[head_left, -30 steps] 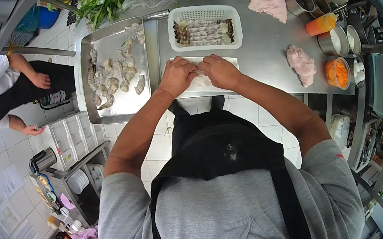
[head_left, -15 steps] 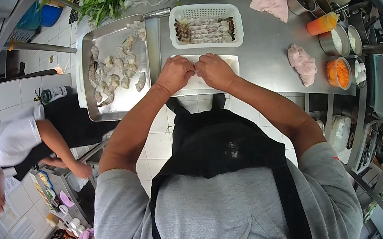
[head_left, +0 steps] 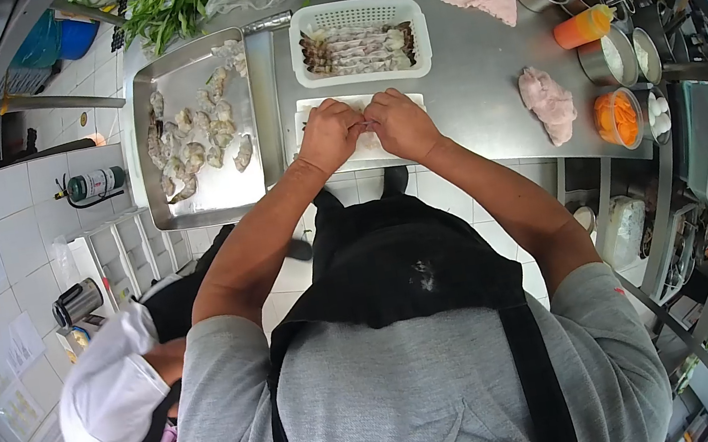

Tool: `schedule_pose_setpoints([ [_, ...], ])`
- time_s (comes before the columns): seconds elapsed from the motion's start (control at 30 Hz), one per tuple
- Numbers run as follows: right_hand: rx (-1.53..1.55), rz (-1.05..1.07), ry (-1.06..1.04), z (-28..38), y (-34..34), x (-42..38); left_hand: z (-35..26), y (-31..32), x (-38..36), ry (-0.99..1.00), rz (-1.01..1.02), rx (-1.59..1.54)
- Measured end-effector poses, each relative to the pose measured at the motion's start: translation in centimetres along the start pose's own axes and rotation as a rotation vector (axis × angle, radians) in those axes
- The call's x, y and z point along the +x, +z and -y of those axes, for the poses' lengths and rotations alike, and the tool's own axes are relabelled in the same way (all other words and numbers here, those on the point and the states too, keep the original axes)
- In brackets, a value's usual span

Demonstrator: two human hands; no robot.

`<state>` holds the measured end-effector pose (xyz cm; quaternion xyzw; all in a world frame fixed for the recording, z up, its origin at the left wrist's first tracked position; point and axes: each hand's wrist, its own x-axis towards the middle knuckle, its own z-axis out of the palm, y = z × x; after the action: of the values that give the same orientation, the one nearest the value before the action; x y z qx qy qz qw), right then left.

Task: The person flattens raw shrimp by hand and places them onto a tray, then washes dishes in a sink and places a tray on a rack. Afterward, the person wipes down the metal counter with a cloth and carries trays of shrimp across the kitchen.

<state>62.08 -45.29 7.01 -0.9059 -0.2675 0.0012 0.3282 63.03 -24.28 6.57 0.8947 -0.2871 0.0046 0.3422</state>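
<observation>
Side by side over a white tray (head_left: 394, 152), my left hand (head_left: 333, 134) and my right hand (head_left: 402, 125) are closed in a pinch, fingertips almost meeting. Between them shows a small pale pinkish piece, apparently a shrimp (head_left: 368, 126), mostly covered by my fingers. Just beyond stands a white perforated basket (head_left: 424, 34) with straightened shrimp (head_left: 359, 49) lying in rows, dark tails at the ends. To the left, a metal tray (head_left: 216, 196) holds loose raw shrimp (head_left: 194, 144), greyish and curled.
Pink cloths (head_left: 549, 104) lie on the steel table (head_left: 474, 100) at right. Beyond them are metal pots (head_left: 606, 61), an orange squeeze bottle (head_left: 583, 27) and a tub of orange slices (head_left: 618, 122). Leafy greens (head_left: 177, 8) line the back. A co-worker (head_left: 113, 398) bends at left.
The view has shifted slightly, moving the table's contents left. My hands stay pinched together over the white tray. The co-worker at left has moved closer and bent down.
</observation>
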Motion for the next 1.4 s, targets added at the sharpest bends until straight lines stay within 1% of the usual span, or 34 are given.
schedule_pose_setpoints([
  [0.13, -0.076, 0.035, -0.022, 0.2, -0.4, 0.2, -0.4, -0.2, -0.2, -0.027, 0.009, 0.039],
  [0.2, -0.146, 0.139, -0.003, 0.5, -1.1, 0.5, -0.9, -1.1, 0.1, -0.009, 0.113, 0.188],
  [0.23, -0.153, 0.129, -0.012, 0.7, -1.4, 0.6, -1.1, -1.9, 0.0, -0.003, 0.102, 0.198],
  [0.3, -0.098, 0.024, -0.046, 1.1, -1.6, 0.2, -1.0, -3.4, -1.1, -0.083, 0.04, 0.258],
  [0.33, -0.066, 0.022, -0.028, 1.3, -1.6, 0.3, -0.4, -4.0, -1.5, -0.103, 0.1, 0.292],
  [0.43, -0.087, 0.067, -0.008, 0.8, 0.0, 0.9, 0.8, -4.5, -1.9, -0.104, 0.155, 0.314],
  [0.47, -0.083, 0.075, -0.011, 0.5, 0.3, 0.9, 1.0, -4.4, -1.9, -0.103, 0.142, 0.305],
  [0.73, 0.029, 0.048, -0.043, 0.1, 0.6, 1.4, 1.5, -3.8, -2.2, -0.108, 0.112, 0.285],
  [0.87, 0.025, 0.086, -0.046, 0.2, -0.8, 0.4, 1.4, -4.0, -2.3, -0.103, 0.122, 0.289],
  [0.93, -0.069, -0.035, -0.049, 0.4, -2.5, -0.7, 0.8, -4.3, -2.4, -0.116, 0.073, 0.302],
  [0.97, -0.073, -0.031, -0.046, 0.1, -3.0, -0.9, 0.6, -4.5, -2.6, -0.132, 0.036, 0.318],
  [1.03, -0.112, 0.109, 0.014, -0.3, -3.6, -2.0, 0.9, -4.4, -3.0, -0.146, 0.052, 0.331],
  [1.13, -0.107, 0.172, 0.047, -1.0, -3.7, -1.8, 1.3, -4.6, -2.8, -0.124, 0.118, 0.369],
  [1.23, -0.111, 0.215, 0.051, -1.6, -3.7, -1.6, 1.4, -4.4, -2.8, -0.14, 0.103, 0.347],
  [1.37, -0.073, 0.227, 0.058, -0.5, -4.3, -1.3, 1.3, -4.1, -2.6, -0.153, 0.087, 0.324],
  [1.4, -0.06, 0.137, 0.044, 0.3, -4.2, -1.2, 1.2, -4.0, -2.7, -0.146, 0.061, 0.326],
])
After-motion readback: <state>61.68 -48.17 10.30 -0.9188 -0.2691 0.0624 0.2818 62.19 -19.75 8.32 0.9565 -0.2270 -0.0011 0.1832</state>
